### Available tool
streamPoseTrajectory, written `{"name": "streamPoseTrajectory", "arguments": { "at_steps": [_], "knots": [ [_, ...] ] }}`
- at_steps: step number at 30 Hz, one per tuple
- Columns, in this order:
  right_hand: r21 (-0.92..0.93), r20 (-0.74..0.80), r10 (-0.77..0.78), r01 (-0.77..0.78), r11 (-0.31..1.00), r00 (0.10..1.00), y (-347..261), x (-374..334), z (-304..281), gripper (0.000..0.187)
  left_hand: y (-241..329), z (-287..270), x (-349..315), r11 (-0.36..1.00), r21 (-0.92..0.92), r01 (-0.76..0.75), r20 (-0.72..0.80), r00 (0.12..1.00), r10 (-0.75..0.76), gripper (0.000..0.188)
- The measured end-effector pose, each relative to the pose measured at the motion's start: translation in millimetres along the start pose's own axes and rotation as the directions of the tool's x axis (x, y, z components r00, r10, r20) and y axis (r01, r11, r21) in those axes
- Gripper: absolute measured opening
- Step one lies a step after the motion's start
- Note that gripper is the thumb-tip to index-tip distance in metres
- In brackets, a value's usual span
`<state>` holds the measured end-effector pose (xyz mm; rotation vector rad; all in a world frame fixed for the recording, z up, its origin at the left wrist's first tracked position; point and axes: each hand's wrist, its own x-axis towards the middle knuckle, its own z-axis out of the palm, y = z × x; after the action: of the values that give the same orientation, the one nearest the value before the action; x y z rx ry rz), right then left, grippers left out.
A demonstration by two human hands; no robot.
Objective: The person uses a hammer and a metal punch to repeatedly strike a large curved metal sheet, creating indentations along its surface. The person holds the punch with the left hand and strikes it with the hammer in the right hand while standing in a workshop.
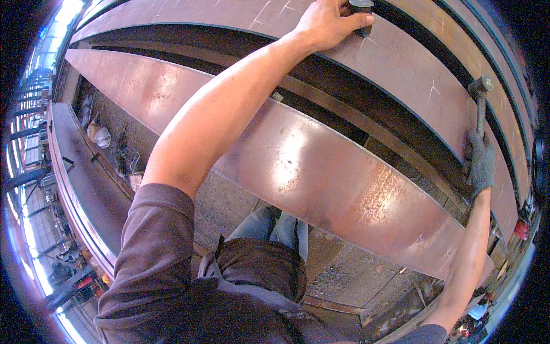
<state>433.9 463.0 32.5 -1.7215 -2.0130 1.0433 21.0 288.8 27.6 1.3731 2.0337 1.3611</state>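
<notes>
My bare left hand [327, 24] reaches far forward, with its thumb and fingers around a short dark cylinder [361, 7] with a round flat top. The cylinder stands on a long steel plate [389, 69], which bears short white chalk-like marks. Part of the cylinder and some fingers are cut off by the upper edge or hidden. At the right, my right hand [480, 163], in a dark grey glove, grips a hammer [480, 112] by its handle. The hammer head points away from me, above the plates.
A nearer steel plate [321, 172], shiny with rusty patches, crosses in front of my legs. Dark gaps and beams [366, 123] lie between the plates. More curved plates [86, 178] are stacked at left. Debris and a crumpled plastic bag [103, 137] lie on the ground.
</notes>
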Motion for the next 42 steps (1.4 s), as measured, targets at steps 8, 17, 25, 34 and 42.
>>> {"name": "streamPoseTrajectory", "arguments": {
  "at_steps": [8, 17, 25, 34, 42],
  "knots": [
    [-0.283, -0.109, -0.225, 0.187, 0.941, 0.968, 10.4, -4.7, -1.5, 0.04, 2.2, 5.8, -4.2, 0.995, -0.053, -0.079, 0.04, 0.996, 0.081, 0.049],
    [0.117, 0.077, -0.284, 0.275, 0.954, 0.956, -99.6, -101.5, 49.7, 0.03, -9.1, 5.9, -6.9, 0.998, 0.034, -0.058, -0.002, 0.998, 0.058, 0.044],
    [-0.306, -0.093, -0.6, 0.551, 0.776, 0.794, -278.3, -138.7, 24.4, 0.036, -14.0, 0.0, -10.7, 0.998, -0.026, -0.053, -0.004, 0.999, 0.053, 0.045],
    [-0.069, 0.255, -0.157, 0.18, 0.981, 0.954, -187.8, -75.6, 91.6, 0.024, -14.3, 6.8, 0.2, 0.991, -0.127, -0.044, -0.029, 0.999, 0.041, 0.046],
    [0.464, 0.242, -0.045, -0.075, 0.883, 0.969, -186.6, -79.9, 110.1, 0.024, -9.8, -4.6, 9.7, 0.942, -0.326, 0.074, -0.096, 0.989, -0.111, 0.044]
  ]
}}
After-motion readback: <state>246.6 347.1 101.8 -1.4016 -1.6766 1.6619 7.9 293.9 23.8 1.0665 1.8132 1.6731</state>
